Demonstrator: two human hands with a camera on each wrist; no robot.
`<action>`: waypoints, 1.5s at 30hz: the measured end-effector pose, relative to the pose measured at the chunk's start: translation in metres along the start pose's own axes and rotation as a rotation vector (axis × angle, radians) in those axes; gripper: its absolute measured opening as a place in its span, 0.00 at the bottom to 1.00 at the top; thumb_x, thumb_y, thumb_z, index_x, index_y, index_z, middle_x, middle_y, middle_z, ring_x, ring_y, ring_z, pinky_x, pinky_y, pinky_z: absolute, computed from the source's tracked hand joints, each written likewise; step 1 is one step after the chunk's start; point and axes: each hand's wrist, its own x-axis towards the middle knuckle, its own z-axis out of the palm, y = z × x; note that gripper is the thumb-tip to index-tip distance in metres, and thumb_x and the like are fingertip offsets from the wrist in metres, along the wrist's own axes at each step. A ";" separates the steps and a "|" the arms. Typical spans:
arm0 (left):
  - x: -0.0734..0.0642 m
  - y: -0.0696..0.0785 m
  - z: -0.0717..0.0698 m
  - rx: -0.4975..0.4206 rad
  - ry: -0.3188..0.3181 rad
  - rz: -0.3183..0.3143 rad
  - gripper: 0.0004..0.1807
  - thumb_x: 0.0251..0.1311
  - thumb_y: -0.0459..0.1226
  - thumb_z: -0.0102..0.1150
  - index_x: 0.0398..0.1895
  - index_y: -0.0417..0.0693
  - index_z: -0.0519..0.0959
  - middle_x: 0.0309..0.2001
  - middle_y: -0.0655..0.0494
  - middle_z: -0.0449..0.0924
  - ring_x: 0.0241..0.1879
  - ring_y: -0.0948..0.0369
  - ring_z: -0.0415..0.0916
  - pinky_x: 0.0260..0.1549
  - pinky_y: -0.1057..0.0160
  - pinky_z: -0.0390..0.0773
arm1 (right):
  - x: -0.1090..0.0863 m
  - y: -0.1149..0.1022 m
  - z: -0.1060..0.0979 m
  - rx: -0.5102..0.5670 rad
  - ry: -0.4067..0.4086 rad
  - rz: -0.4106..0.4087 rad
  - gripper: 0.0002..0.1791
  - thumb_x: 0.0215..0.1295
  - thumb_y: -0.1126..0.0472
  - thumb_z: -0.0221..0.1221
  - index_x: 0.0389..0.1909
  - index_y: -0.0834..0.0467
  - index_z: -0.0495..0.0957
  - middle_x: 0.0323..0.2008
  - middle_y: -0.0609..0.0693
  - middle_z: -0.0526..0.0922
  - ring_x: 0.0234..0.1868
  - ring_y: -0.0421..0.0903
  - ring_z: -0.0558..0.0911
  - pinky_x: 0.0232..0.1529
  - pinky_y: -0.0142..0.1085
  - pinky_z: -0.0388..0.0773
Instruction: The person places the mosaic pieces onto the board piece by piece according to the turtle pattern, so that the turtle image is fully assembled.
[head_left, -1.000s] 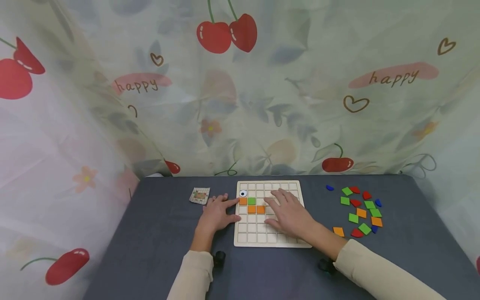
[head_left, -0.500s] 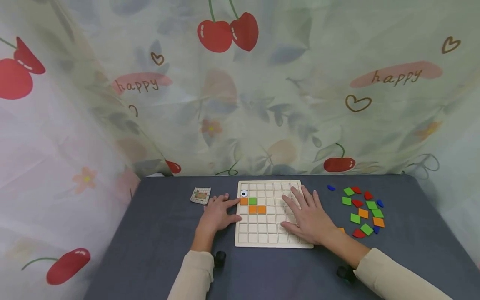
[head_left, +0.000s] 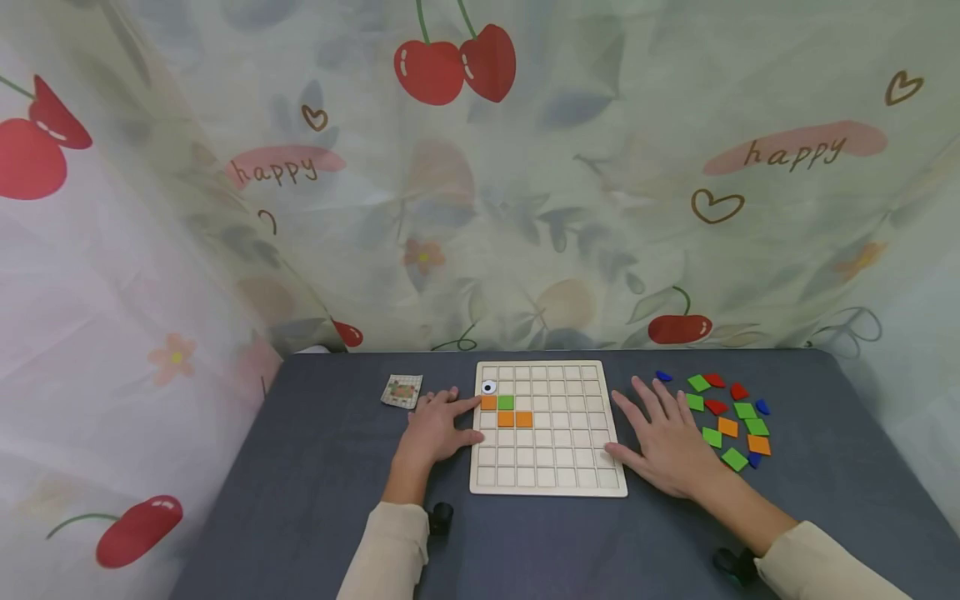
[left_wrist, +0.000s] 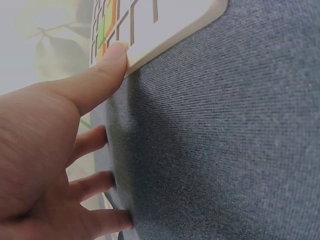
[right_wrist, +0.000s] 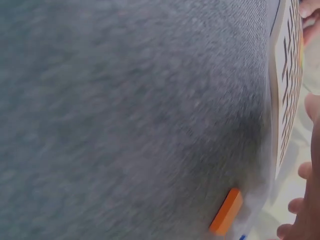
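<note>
Sleeves long, plain light beige: left sleeve at 7 o'clock, right sleeve at 4 o'clock in the head view, cloth a bit creased. Small black rounded wrist camera at 3 o'clock of the left cuff, similar black camera at 8 o'clock of the right cuff (too small for markings). Left hand and right hand both bare, ungloved.
</note>
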 end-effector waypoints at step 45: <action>-0.002 0.005 -0.001 0.005 0.016 0.008 0.37 0.58 0.54 0.71 0.72 0.70 0.72 0.79 0.48 0.62 0.79 0.35 0.50 0.70 0.24 0.56 | -0.048 0.061 -0.008 0.060 0.187 -0.225 0.17 0.47 0.55 0.79 0.33 0.46 0.79 0.38 0.42 0.76 0.42 0.45 0.74 0.45 0.46 0.70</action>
